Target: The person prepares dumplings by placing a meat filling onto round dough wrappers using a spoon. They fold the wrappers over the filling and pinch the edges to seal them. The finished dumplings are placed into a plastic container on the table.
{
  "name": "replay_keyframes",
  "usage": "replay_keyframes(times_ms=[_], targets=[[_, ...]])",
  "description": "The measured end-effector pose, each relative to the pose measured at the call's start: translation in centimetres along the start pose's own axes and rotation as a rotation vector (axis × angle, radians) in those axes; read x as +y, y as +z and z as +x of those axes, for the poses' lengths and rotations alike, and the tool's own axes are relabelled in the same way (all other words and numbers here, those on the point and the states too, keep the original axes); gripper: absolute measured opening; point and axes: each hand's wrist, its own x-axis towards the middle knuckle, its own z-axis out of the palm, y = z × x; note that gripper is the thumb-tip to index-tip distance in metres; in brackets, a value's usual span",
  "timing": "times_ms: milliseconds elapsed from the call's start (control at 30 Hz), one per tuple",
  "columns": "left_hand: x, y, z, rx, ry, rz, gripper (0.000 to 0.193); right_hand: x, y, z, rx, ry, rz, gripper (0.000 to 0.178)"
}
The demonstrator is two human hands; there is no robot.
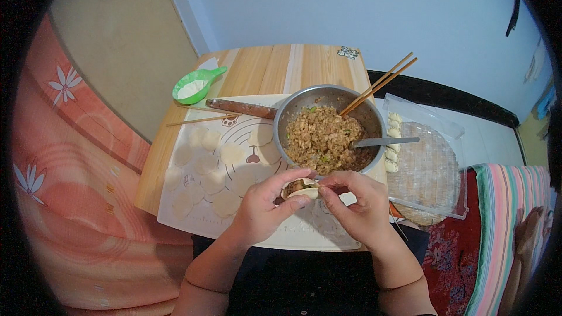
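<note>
Between my hands is a dumpling [300, 189], a round wrapper folded around brown filling that still shows at its open top. My left hand [270, 202] cups it from the left, thumb in front and fingers behind. With thumb and fingertips, my right hand [355, 202] pinches its right end. Just beyond stands a metal bowl [281, 118] of minced filling [319, 134], with chopsticks [380, 85] and a flat-handled metal utensil [386, 141] stuck in it. Several round dough wrappers [225, 203] lie on the white mat [175, 219] to the left.
A rolling pin [243, 107] lies against the bowl's left side, near a thin stick [196, 121]. Flour fills a green scoop [199, 82] at the wooden table's [257, 64] far left. Right of the table, a clear tray [462, 199] holds several finished dumplings [393, 147] in a row.
</note>
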Motion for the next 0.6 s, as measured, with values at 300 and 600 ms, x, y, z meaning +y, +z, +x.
replay_keyframes(times_ms=[300, 600], targets=[[-0.37, -0.13, -0.05, 0.044, -0.011, -0.049, 0.038, 0.44, -0.26, -0.08, -0.074, 0.084, 0.045, 0.040], [-0.37, 0.08, 0.14, 0.072, 0.006, -0.242, 0.037, 0.30, -0.31, -0.09, -0.138, 0.235, 0.061, 0.023]])
